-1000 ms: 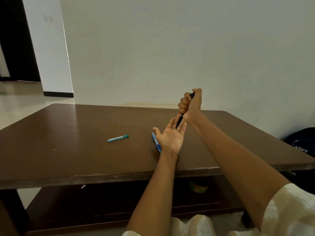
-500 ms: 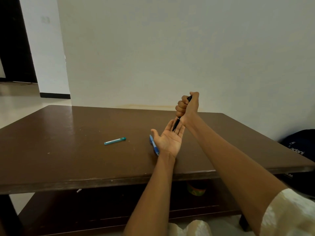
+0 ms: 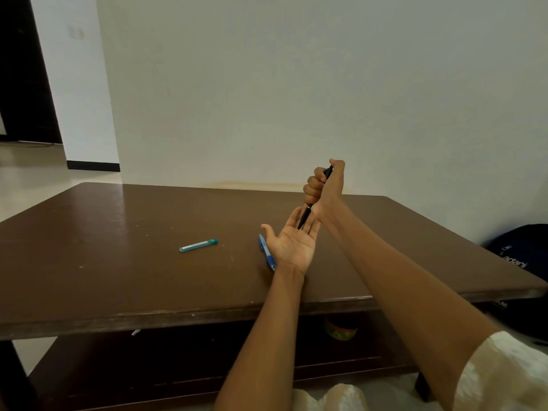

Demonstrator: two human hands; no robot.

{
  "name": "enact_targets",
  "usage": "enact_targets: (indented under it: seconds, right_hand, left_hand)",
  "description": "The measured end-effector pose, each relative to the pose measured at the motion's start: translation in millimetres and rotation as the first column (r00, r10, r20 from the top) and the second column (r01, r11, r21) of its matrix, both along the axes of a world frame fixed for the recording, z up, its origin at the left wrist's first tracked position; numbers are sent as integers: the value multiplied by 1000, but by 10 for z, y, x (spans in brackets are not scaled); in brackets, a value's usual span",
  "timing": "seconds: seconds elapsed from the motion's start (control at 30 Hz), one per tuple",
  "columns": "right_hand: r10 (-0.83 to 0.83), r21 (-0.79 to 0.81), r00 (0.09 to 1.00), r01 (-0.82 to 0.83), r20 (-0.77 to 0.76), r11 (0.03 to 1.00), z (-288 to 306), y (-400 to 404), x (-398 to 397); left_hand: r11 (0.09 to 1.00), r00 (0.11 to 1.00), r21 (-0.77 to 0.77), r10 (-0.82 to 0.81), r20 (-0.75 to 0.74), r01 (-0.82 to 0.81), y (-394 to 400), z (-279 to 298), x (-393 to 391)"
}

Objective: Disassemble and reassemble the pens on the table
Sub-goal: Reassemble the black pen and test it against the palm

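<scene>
Our right hand [image 3: 324, 185] is fisted round the black pen [image 3: 308, 212], thumb up at the top end, nib pointing down and just meeting the base of the fingers of our left hand [image 3: 292, 243], which lies palm up with fingers straight and holds nothing. It reads to us as a check of the click mechanism on the reassembled black pen, tip tested against the palm. To do that well, we keep the fist firm on the barrel so it does not slip, press the thumb straight down on the top button, not sideways, and hold the palm flat and steady beneath it so any loose spring or refill drops there and not onto the floor. Go lightly with the nib, since a hard push would mark or prick the skin. Moving outward, a blue pen [image 3: 266, 253] lies on the table [image 3: 89, 262] just beside the left hand's thumb side, partly hidden by the wrist, near the middle of the front edge. Further left, well apart, a teal pen [image 3: 198, 245] rests on the surface, roughly centred between front and back edges. Whether that one is whole or only a part, we cannot tell. A dark blue bag [image 3: 522, 250] sits on the floor beyond the right edge.
</scene>
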State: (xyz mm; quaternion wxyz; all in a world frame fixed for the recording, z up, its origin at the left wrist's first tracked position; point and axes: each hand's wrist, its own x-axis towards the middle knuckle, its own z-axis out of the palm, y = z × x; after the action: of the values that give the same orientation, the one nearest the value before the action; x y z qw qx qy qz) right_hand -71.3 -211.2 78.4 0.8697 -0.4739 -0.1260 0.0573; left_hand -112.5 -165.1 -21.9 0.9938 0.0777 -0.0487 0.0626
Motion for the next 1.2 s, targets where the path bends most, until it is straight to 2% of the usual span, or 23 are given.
enact_targets:
  seconds: [0.6, 1.2]
  right_hand:
    - [-19, 21, 999, 20, -36, 1000, -56, -27, 40]
    - [-41, -12, 999, 41, 6, 999, -105, -28, 40]
  left_hand:
    - [1000, 1000, -19, -6, 30, 6, 6, 10, -33]
    - [999, 1000, -35, -20, 17, 20, 10, 10, -35]
